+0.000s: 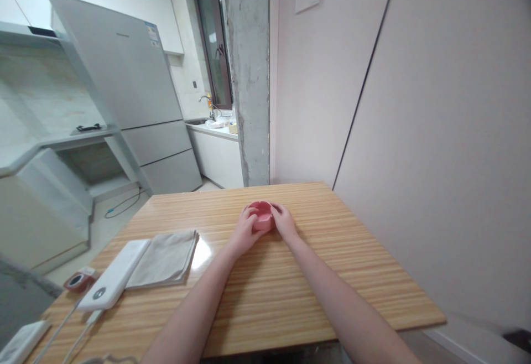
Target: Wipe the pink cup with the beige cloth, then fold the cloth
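Near the far side of the wooden table, a small pink open-topped container (262, 222) with a rounded back rim sits between my hands. My left hand (246, 230) is closed on its left side, the fingers reaching over the rim. On the right side, my right hand (284, 222) grips the wall with its fingers curled around the edge. The container appears to rest on the tabletop. My fingers hide parts of both its sides, and its exact kind cannot be made out.
On the wooden table (348, 275), a folded grey cloth (164, 259) lies left of my arms. Beside it are a white power bank (118, 273) with cables, a reddish-brown roll-like object (78, 281) and a white block (25, 339). A pale wall (435, 159) borders the right side.
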A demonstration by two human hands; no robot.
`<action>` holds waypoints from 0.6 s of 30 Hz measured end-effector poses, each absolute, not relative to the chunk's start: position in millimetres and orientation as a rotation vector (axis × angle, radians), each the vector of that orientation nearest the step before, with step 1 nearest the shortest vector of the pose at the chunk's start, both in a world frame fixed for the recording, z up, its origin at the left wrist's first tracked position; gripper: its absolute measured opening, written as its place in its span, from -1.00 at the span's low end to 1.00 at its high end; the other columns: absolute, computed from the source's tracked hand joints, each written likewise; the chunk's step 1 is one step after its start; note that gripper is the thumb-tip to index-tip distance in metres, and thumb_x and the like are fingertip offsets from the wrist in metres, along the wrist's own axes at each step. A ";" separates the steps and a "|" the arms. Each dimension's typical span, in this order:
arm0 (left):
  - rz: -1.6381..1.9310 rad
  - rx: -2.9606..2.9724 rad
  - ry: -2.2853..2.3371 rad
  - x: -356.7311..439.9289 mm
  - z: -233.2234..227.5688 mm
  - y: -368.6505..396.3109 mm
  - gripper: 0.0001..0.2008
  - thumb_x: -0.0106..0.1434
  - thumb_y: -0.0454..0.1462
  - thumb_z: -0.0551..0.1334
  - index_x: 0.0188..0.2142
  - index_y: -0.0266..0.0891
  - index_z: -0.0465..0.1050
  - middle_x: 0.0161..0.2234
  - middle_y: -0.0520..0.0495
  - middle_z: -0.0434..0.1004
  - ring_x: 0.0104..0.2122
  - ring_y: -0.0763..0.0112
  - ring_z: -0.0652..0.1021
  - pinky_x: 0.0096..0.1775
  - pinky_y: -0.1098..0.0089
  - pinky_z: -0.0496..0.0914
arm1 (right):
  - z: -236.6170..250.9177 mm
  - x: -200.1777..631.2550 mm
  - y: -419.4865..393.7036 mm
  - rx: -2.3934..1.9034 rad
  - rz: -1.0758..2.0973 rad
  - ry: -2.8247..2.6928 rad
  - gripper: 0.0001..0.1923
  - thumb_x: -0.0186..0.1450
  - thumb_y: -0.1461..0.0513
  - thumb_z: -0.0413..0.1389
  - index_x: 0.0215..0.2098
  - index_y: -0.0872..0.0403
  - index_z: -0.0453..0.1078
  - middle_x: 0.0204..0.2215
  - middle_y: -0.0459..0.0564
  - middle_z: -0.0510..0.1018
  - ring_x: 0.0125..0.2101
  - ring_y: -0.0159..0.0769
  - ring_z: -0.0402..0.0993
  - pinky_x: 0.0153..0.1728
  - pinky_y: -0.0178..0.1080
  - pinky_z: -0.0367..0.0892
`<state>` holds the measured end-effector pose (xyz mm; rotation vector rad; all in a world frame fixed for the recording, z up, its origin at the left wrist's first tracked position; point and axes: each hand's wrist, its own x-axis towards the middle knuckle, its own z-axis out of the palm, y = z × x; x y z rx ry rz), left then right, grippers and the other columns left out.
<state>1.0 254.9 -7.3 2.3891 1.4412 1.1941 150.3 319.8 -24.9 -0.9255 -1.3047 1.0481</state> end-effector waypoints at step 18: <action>0.897 2.221 1.599 -13.6 11.4 235.1 -0.29 0.13 -0.22 0.25 0.26 -0.14 0.06 0.32 -0.25 -0.06 0.29 0.12 0.08 0.21 0.08 0.12 | -34.9 149.1 324.4 -0.953 1.004 -1.340 -0.64 0.21 0.04 0.02 -0.17 0.07 0.44 -0.13 0.08 0.57 -0.10 -0.17 0.47 0.02 -0.13 0.30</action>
